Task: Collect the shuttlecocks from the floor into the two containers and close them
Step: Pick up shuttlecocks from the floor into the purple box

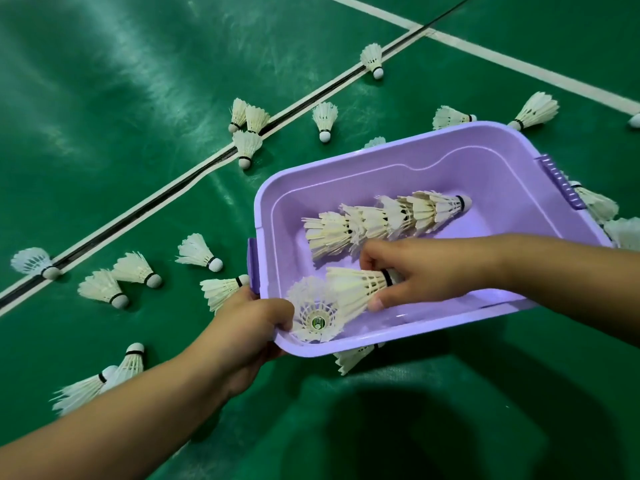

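A purple plastic container [485, 161] is held tilted above the green floor, with no lid on it. My left hand [249, 327] grips its near left corner. Inside, a nested row of several white shuttlecocks [384, 220] lies across the middle. My right hand [415, 271] reaches into the container and holds a single shuttlecock [356, 289] by its cork end. A plastic shuttlecock [317, 315] stands in the near corner, open side up. Several loose shuttlecocks lie on the floor around the container, such as one shuttlecock [199, 252] to its left.
White court lines [519, 60] and a dark seam [138, 209] cross the green floor. More shuttlecocks lie at far left [33, 261], far top [372, 58] and right [536, 110]. A dark shadow [398, 427] covers the floor below the container.
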The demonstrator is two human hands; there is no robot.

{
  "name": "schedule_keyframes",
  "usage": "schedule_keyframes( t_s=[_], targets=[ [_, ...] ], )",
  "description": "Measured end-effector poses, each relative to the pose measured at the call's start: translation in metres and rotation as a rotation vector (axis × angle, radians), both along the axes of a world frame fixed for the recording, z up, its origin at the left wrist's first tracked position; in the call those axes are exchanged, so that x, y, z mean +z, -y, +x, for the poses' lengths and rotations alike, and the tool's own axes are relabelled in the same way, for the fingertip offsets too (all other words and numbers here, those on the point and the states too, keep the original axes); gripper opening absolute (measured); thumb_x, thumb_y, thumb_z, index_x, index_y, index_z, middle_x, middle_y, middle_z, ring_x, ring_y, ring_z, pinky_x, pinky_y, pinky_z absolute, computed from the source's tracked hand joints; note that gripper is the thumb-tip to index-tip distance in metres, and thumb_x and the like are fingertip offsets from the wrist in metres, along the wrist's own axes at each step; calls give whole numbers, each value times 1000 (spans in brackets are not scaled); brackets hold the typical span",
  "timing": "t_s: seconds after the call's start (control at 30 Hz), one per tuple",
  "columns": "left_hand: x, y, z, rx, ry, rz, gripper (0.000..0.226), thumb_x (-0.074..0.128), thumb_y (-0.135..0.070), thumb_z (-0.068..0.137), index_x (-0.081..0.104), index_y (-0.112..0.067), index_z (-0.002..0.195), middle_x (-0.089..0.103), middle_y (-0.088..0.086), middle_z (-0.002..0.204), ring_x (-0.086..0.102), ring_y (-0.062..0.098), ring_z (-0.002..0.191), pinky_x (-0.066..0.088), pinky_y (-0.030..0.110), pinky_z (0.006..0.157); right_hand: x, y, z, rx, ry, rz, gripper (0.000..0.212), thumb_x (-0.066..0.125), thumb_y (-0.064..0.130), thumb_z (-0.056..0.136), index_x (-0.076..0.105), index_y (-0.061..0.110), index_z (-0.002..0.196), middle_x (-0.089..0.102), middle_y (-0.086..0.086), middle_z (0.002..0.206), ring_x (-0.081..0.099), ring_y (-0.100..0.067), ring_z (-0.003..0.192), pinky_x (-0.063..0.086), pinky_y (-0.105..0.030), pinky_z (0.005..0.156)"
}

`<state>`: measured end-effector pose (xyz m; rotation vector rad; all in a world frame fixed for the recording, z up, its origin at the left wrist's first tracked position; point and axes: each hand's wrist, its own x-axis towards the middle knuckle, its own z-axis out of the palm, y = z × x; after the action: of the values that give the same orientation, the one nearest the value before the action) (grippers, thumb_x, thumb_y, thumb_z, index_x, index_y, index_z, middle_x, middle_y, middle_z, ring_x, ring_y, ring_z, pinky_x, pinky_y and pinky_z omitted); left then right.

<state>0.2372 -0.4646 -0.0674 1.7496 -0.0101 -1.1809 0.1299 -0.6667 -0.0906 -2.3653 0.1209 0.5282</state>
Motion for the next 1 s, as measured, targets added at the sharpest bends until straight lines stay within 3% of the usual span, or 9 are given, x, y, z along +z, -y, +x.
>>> schedule_keyframes(
  t_s=[0.13, 0.23, 0.3, 0.37, 0.43, 0.57, 0.7, 0.87, 1.0],
  targets=[
    [-1, 2, 2, -7, 16, -9, 45, 40, 17, 75, 57, -9, 107, 72, 13, 81, 68, 27, 64, 54, 31, 55, -5, -2, 2, 94, 65, -432, 49, 60, 38, 87, 38, 24, 129, 60, 0, 109, 56, -24, 99, 41, -29, 73],
    [-1, 1, 2, -19, 12, -14, 46, 44, 16, 72, 57, -10, 108, 75, 11, 80, 72, 27, 66, 58, 34, 56, -16, 5, 1, 130, 32, -611, 45, 59, 37, 86, 44, 20, 124, 56, -6, 120, 52, -27, 110, 46, -36, 87],
    [-1, 2, 0, -27, 13, -13, 49, 51, 13, 69, 56, -11, 111, 76, 13, 88, 73, 28, 70, 60, 35, 59, -23, 2, -1, 158, -13, -616, 58, 62, 37, 83, 37, 19, 133, 50, -6, 127, 48, -27, 115, 44, -38, 94],
    [-1, 4, -2, -34, 25, -5, 46, 52, 16, 78, 56, -11, 115, 75, 15, 95, 73, 29, 74, 60, 38, 62, -27, -6, -2, 186, -27, -507, 92, 68, 38, 79, 9, 23, 148, 41, -5, 137, 43, -26, 122, 41, -39, 99],
    [-1, 7, -7, -56, 19, 2, 45, 51, 15, 82, 55, -13, 118, 74, 15, 99, 72, 32, 81, 59, 42, 70, -29, -19, 2, 190, 31, -368, 104, 71, 39, 76, -3, 27, 149, 36, -4, 143, 40, -25, 128, 38, -39, 103],
    [-1, 12, -16, -110, 36, 2, 40, 56, 11, 84, 54, -13, 117, 73, 16, 98, 70, 28, 72, 57, 37, 62, -28, -33, 12, 96, 156, -158, 65, 72, 41, 76, 38, 16, 125, 59, -6, 115, 57, -24, 102, 44, -32, 81],
    [-2, 11, -16, -148, 54, 5, 38, 60, 5, 85, 54, -15, 117, 75, 13, 96, 72, 29, 76, 60, 38, 67, -10, -24, 6, 118, 92, -244, 30, 63, 27, 81, 43, 21, 101, 56, -3, 92, 46, -21, 79, 33, -29, 63],
    [-6, 9, -15, -142, -14, 16, 36, 61, -4, 88, 54, -18, 120, 75, 8, 104, 71, 34, 92, 55, 50, 80, 15, -17, 3, 271, -275, -576, 16, 52, 33, 85, 55, 18, 82, 55, -2, 78, 49, -27, 80, 37, -27, 66],
    [-9, 12, -15, -136, -87, 8, 39, 55, 3, 84, 57, -16, 118, 75, 7, 100, 72, 24, 75, 59, 41, 65, 22, -16, 7, 270, -438, -603, 24, 58, 43, 81, 54, 19, 76, 53, 0, 77, 50, -25, 80, 40, -27, 71]
  ],
)
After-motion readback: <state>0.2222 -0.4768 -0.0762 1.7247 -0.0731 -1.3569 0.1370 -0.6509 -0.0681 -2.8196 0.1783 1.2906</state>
